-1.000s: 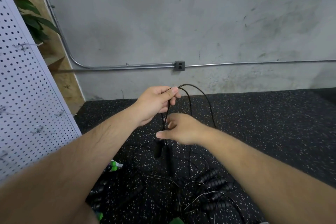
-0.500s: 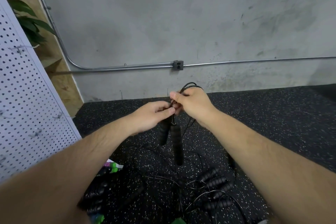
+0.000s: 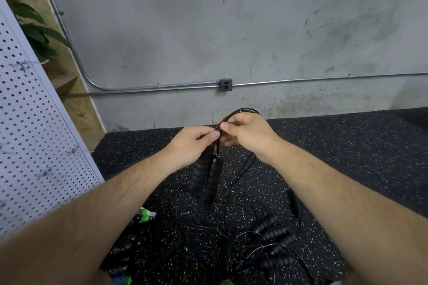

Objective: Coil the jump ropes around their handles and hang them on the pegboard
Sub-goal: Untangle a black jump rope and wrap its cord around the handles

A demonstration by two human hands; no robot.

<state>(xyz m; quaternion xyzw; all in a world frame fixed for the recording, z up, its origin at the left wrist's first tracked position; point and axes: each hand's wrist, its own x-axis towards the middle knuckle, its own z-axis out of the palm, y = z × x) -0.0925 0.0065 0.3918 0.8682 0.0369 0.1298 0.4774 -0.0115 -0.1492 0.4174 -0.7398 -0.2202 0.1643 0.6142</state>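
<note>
Jump rope [image 3: 212,178] held up in front of the person, above the floor [image 3: 335,157]. Its two black foam handles [image 3: 201,170] hang side by side and touching, tips pointing down. The thin black cord [image 3: 242,110] rises from their tops into several loops that arch over the right hand [image 3: 249,137]. The left hand [image 3: 191,146] has its fingers curled, thumb and forefinger pinching the cord just above the handles. The right hand, touching it, pinches the gathered strands between thumb and fingertips.

A second ago the right hand sat lower, down at the handle tops, and only one wide loop stood above the left hand. Half a second ago it had come up level with the left, and it has barely shifted since, though the handles now hang closer together.

Below, other jump ropes [image 3: 275,233] lie tangled on the speckled black floor, with some green-tipped pieces [image 3: 144,215] to the left. The white pegboard [image 3: 34,134] stands at the left edge with bare wire hooks [image 3: 23,66] – well apart from the held rope. Behind it is a leafy plant [image 3: 39,30]. On the grey concrete wall [image 3: 185,30] are a metal conduit [image 3: 324,75] and an outlet box [image 3: 225,84].
</note>
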